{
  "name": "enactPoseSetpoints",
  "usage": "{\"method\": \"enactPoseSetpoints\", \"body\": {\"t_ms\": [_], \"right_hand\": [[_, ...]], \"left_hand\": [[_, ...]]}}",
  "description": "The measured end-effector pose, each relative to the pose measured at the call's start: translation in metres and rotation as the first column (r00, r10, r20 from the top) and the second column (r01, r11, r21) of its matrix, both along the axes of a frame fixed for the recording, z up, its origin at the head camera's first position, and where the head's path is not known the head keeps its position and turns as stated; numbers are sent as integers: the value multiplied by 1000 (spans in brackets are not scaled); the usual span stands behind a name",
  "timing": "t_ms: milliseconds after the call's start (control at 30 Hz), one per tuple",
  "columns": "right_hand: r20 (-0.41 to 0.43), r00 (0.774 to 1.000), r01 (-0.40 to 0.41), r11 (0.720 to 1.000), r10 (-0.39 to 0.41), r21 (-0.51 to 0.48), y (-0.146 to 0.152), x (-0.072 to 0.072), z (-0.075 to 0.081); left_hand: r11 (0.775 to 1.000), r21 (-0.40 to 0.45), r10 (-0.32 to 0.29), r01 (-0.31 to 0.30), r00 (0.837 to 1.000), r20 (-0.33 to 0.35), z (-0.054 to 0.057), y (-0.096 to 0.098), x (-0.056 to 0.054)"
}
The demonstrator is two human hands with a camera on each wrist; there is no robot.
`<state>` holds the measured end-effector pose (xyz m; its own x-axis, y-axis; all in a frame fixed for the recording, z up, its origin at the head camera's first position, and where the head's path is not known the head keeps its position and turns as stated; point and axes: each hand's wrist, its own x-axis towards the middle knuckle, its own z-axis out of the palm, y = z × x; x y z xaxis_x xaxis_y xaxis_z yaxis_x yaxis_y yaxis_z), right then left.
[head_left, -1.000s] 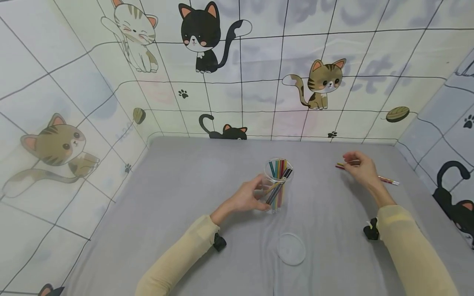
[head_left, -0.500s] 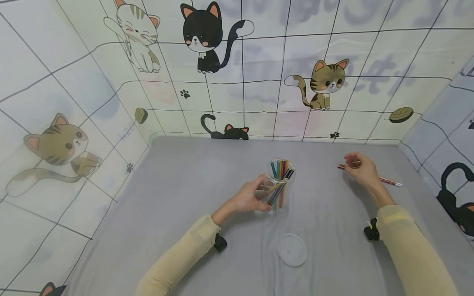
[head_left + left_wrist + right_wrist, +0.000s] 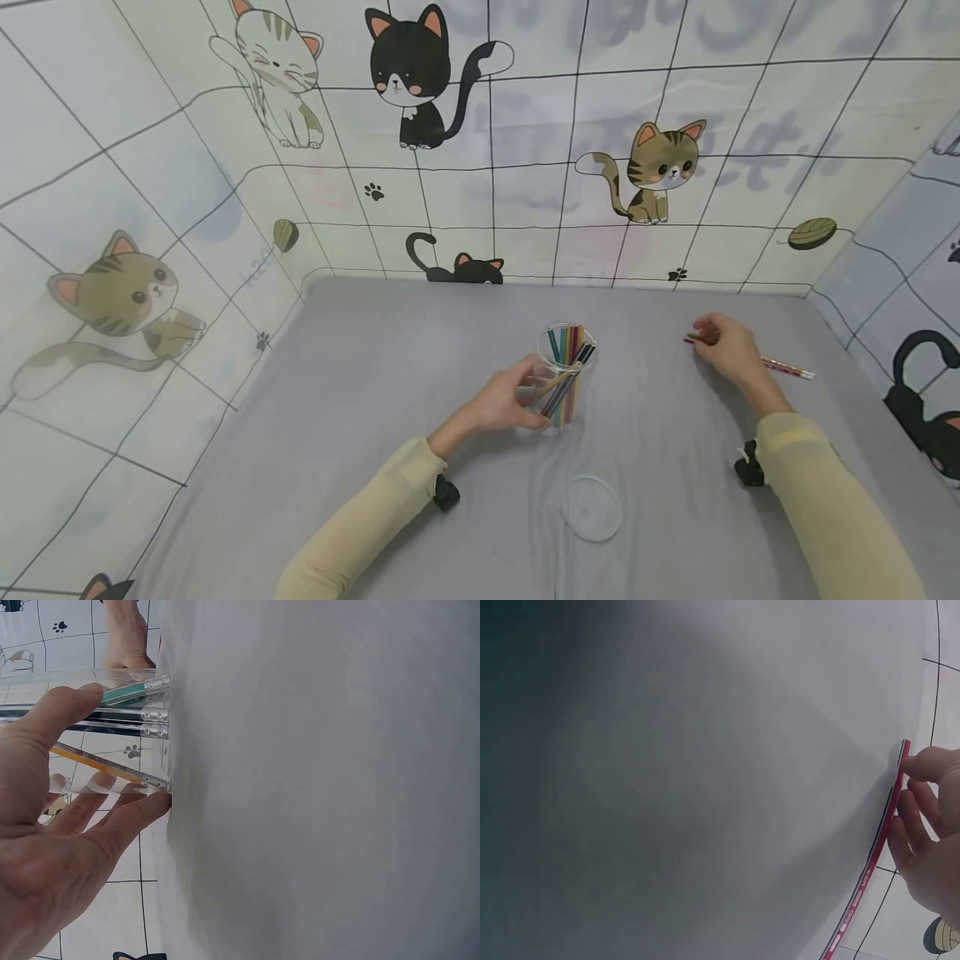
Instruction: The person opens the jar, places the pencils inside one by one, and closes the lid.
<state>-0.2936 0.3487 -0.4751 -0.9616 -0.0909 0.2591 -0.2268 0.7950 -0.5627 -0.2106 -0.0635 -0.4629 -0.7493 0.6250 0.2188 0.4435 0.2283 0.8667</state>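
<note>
On the left, a clear cylindrical jar (image 3: 567, 350) stands upright with several coloured pencils (image 3: 558, 392) in it. My left hand (image 3: 501, 398) grips its side, thumb near the base; in the left wrist view the thumb and fingers (image 3: 135, 817) curl round the clear wall, with pencil ends at the bottom. Farther right, my right hand (image 3: 727, 348) pinches loose pencils (image 3: 787, 367) lying on the table. In the right wrist view a red pencil (image 3: 885, 825) lies along the fingertips, the thumb at its upper end; how many pencils are held is partly hidden.
A clear round lid (image 3: 592, 508) lies on the grey cloth (image 3: 375, 358) in front of the jar. Cat-patterned walls (image 3: 525, 192) enclose the table at the back and both sides.
My right hand's fingers have closed in on the loose pencils, and that hand has dropped slightly. My left hand and the jar stay as they were; the view shifted slightly at first.
</note>
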Motion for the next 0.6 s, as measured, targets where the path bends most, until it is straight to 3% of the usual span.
{"method": "enactPoseSetpoints", "body": {"t_ms": [333,433,600], "right_hand": [[109,993,-67,976,46,205,-2,0,2],[92,993,-96,973,78,212,-2,2,8],[-32,991,-126,980,132,153,-6,5,28]], "left_hand": [[1000,8,-10,10,1000,6,-1,2,1],[1000,2,-9,9,1000,12,-1,2,1],[1000,-3,2,-2,1000,7,-2,1,0]]}}
